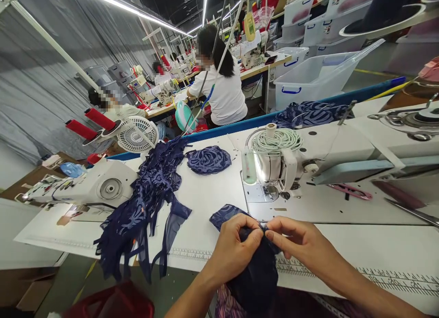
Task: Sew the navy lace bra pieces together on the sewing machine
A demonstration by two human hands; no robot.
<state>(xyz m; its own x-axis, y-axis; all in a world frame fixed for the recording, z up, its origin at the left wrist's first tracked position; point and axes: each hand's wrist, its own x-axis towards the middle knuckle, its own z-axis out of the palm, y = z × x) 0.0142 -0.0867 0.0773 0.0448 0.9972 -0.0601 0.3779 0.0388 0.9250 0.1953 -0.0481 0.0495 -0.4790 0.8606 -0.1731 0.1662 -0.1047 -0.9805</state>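
Both hands meet at the table's front edge on a navy fabric piece (257, 267), part sheer and part patterned. My left hand (236, 245) pinches its upper edge between thumb and fingers. Close beside it, my right hand (295, 238) pinches the same edge. The fabric hangs down over the table edge toward my lap, and its patterned end lies on the tabletop to the left. Just beyond my hands stands the sewing machine head (277, 162). A stack of patterned navy pieces (210, 160) lies farther back on the table.
A heap of navy fabric strips (147, 194) spills over the front edge at left, beside another sewing machine (92, 185). Scissors (411, 212) and a pink-handled tool (353, 191) lie at right. Seated people work beyond, near a clear plastic bin (308, 82).
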